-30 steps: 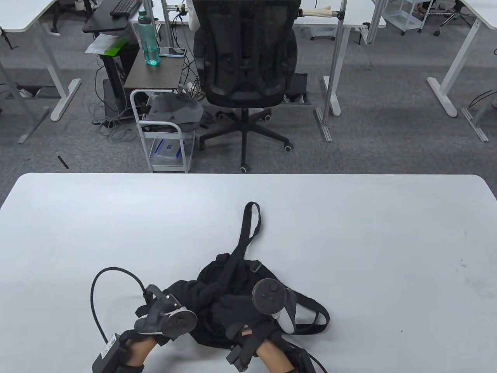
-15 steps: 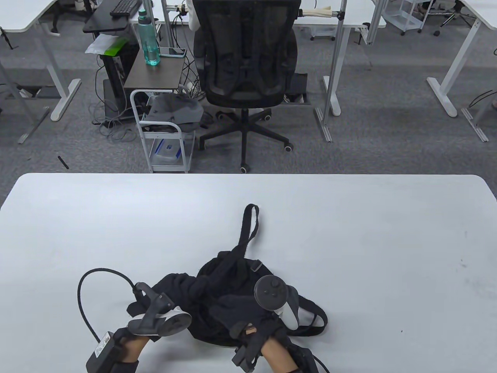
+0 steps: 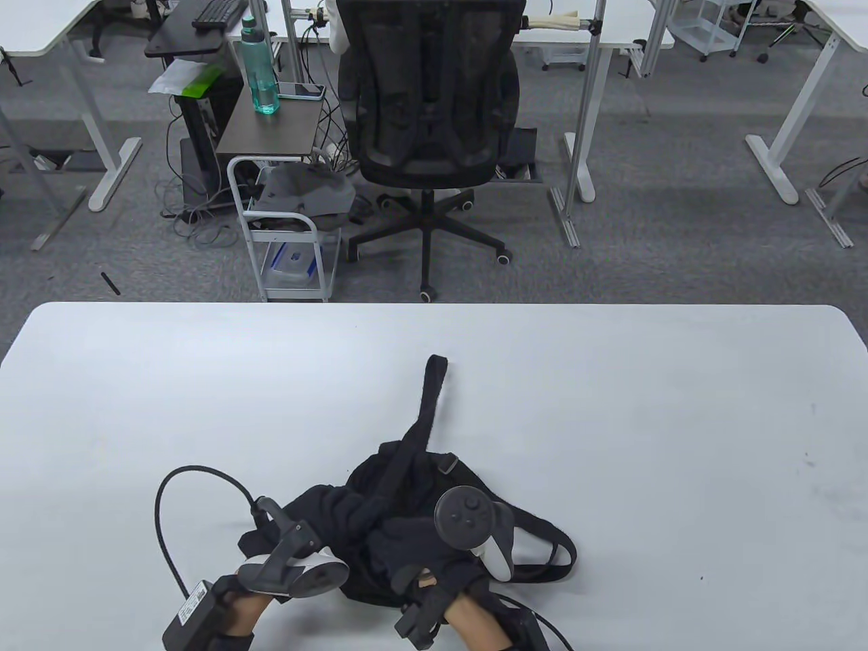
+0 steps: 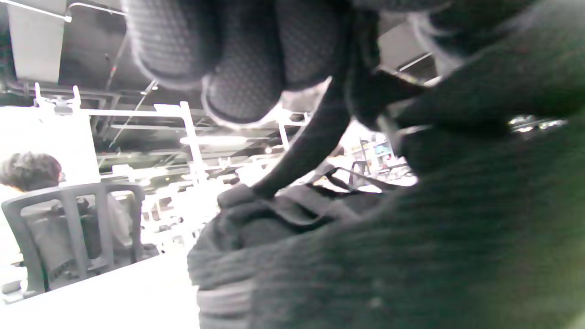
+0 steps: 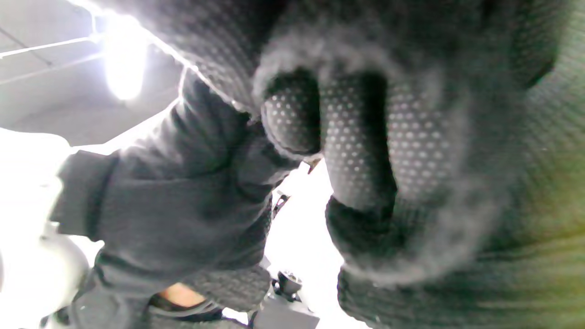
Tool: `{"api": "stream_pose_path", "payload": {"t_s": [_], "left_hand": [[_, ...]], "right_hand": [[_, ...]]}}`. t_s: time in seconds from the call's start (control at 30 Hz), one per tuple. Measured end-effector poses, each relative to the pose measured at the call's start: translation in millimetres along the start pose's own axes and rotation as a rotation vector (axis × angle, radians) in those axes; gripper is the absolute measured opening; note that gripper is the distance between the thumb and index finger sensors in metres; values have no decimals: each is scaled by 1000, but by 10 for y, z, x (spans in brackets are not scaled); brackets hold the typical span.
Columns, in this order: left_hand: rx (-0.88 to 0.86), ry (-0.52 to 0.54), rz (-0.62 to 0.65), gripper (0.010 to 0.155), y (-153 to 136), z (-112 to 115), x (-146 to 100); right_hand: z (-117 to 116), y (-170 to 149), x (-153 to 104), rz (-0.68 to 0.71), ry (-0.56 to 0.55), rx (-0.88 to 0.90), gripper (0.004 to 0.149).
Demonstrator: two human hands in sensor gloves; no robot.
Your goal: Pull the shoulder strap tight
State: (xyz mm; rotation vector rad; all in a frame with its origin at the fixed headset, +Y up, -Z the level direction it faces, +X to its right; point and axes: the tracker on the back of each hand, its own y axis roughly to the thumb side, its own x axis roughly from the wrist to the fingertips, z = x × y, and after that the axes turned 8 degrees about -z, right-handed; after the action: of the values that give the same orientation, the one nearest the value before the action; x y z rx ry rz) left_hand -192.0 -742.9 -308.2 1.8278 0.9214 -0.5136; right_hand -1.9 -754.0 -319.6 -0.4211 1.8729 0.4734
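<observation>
One black fabric bag [image 3: 407, 488] lies bunched at the near edge of the white desk [image 3: 610, 420], slightly left of the desk's middle, between and under both gloved hands. One shoulder strap [image 3: 424, 413] runs out of the heap as a narrow, doubled band; its long axis points away from the person toward the far edge, leaning a little to the right, and it looks fairly taut. A second strap loop [image 3: 549, 549] lies slack on the desk to the right of the bag. Left hand [image 3: 298, 542] sits at the bag's left side; in the left wrist view its fingers [image 4: 247, 68] are curled close against a dark strap that leads down to the bag, so it appears to be gripping it, though the contact itself is blurred. Right hand [image 3: 420, 542] rests on top of the bunched fabric; the right wrist view shows its fingers [image 5: 356, 141] clenched into black cloth. The strap's free length lies beyond both hands, so tightening likely means a pull back toward the near edge along that axis while the right hand pins the bag. Count: one bag, two visible strap runs, two hands, two trackers. A buckle [image 3: 445, 465] shows near the strap's root.
</observation>
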Motion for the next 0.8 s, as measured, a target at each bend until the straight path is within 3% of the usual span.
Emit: {"api": "stream_pose_path", "payload": {"t_s": [0.27,0.4,0.5,0.63,0.8], "left_hand": [[-19,-21,-125,66,-302,102,-92],[49,11,-79,65,-168,-13,-62],[20,50,-30,65,0,-91,-37],[3,68,36,65,202,-147,-9],[-55,38,14,66,125,-93,-3]], "right_hand": [[13,-45,22,-14,62,23,38],[84,-56,13,-12,53,-39,44],[100,-92,18,-4,54,51,55],[61,-69,9,24,27,84,40],[54,-22,1,31,8,41,38]]}}
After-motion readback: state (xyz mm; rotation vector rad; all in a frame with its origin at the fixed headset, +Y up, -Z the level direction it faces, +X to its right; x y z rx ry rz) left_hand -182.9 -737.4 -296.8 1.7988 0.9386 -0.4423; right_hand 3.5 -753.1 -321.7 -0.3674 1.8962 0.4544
